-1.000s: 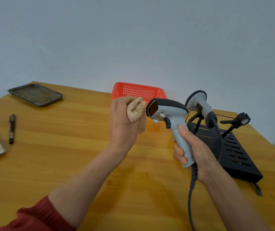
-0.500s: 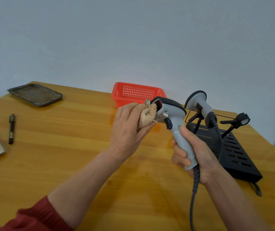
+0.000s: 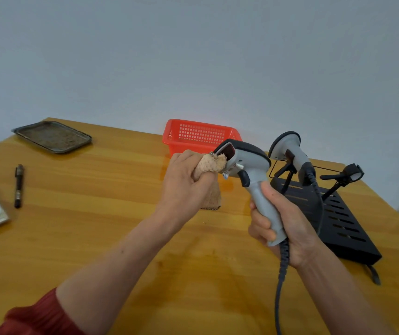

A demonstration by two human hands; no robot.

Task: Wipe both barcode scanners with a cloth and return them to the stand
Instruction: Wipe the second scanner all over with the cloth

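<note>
Wooden table (image 3: 97,238): right hand (image 3: 287,228) grips scanner (image 3: 249,163) handle upright, window (image 3: 229,149) facing left; left hand (image 3: 184,182) clutches bunched cloth (image 3: 211,164) against it.

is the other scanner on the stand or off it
On it: the other scanner sits head-up in one cradle of the black stand; the second cradle holds nothing.
</note>
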